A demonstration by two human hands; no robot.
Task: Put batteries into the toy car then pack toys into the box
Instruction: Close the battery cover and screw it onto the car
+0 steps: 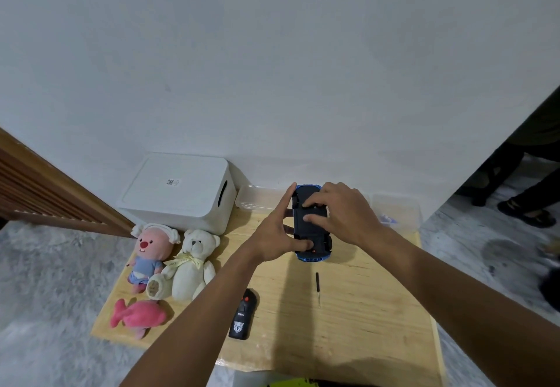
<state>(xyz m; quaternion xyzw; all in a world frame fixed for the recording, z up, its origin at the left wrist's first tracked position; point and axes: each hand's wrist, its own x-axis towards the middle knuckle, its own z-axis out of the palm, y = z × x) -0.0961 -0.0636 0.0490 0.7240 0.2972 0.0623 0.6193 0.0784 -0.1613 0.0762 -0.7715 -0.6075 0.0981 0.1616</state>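
Carefully, with the toy car belly-up near the bench's far edge, my left hand pinches its side, my right hand's curled fingers clamp its underside, so I'd seat the cover flat before taking the screwdriver.

Car first: the blue plastic toy car has a glossy body rim, underside black matt plastic. Behind, the white lidded plastic box is smooth, matt, w/ a stuck-on label. All sits on the pale wooden tabletop, grain visible, low sheen. Soft fuzzy fabric: pink-faced plush toy in blue cloth top, cream plush teddy bear, pink plush fish. Smooth semi-gloss: black plastic remote. The small screwdriver has a black handle, thin metal shaft. See-thru, smooth: clear plastic container. The white wall is matt; the grey rug looks fluffy.
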